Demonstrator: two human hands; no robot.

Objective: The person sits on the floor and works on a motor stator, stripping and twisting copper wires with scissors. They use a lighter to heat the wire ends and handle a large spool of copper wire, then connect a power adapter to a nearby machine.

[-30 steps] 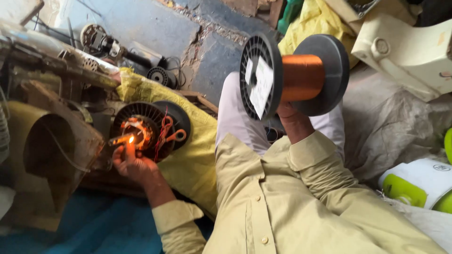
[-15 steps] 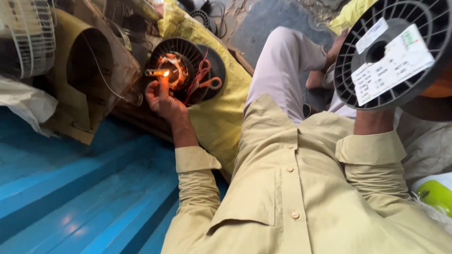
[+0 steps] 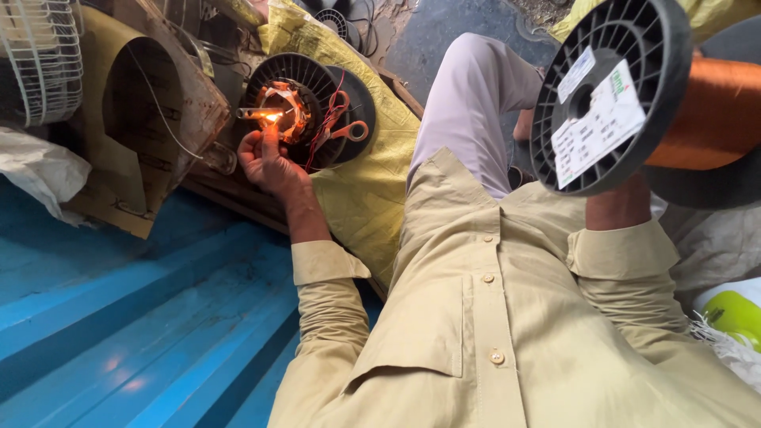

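Risk noted first: the small flame (image 3: 272,117) burns right at the copper windings of the fan motor stator (image 3: 287,111), with the left hand (image 3: 265,158) directly under it; judged likely hazards are a scorched fingertip, or heat reaching the red-handled scissors (image 3: 349,127) and the thin red lead lying across the black motor housing (image 3: 317,79). The yellow woven sheet (image 3: 372,182) beneath the housing looks like plastic and could melt or catch if the flame drifts or something hot drops. The left hand is mostly closed, fingers curled and pinched around a slim object at the flame; whether that is a lighter or a wire end cannot be told. The right hand (image 3: 614,202) is almost wholly hidden behind the black spool of copper wire (image 3: 618,95), which it holds raised near chest height; grip evidently closed, fingers unseen. A one-handed hold on a heavy spool could slip. Stator sits at the sheet's far left edge, beside a wire fan guard (image 3: 43,63).
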